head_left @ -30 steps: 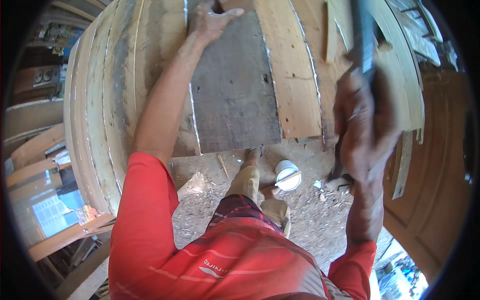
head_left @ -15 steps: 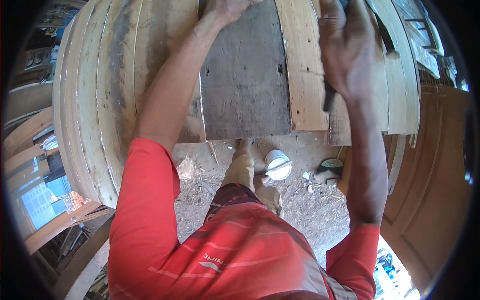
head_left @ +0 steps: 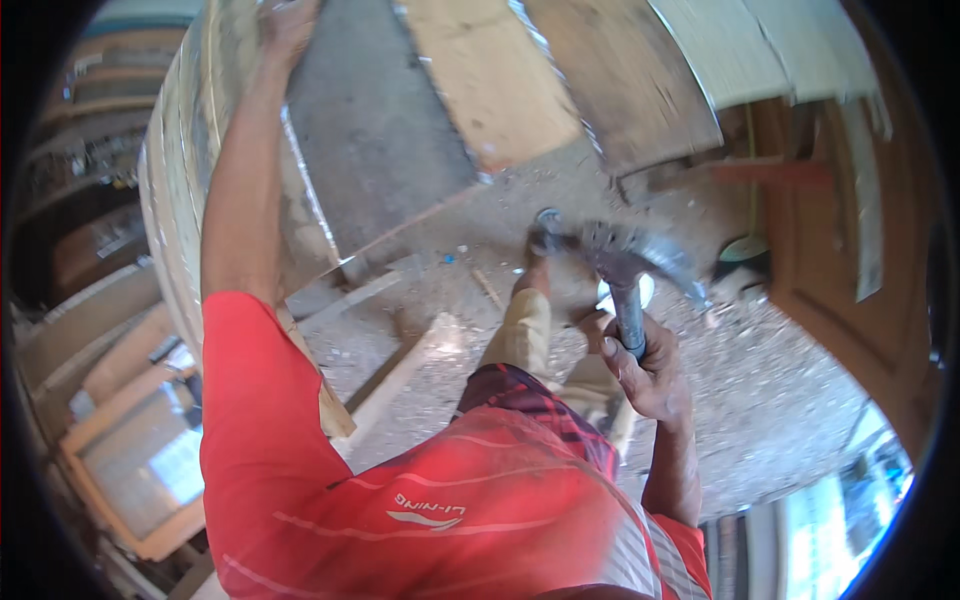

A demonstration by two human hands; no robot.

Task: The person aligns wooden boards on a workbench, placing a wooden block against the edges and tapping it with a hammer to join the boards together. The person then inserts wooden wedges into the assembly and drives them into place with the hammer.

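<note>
A claw hammer is gripped by its grey handle in my right hand, closed round it in front of my body. Its metal head points up, apart from the boards and over the ground. My left hand is at the upper edge of the view, on or just over the row of wooden boards; its fingers are mostly cut off. Beside that hand runs a dark grey board, with a pale board and a brown board to its right.
Behind the hammer a white bucket partly shows on the littered ground. A wooden door panel stands at the right. Framed panels and stacked wood fill the left side. A long timber piece lies near my legs.
My right hand has come down from over the boards toward my body, bringing the hammer into full sight. The view has turned, and my left hand now appears farther left.
</note>
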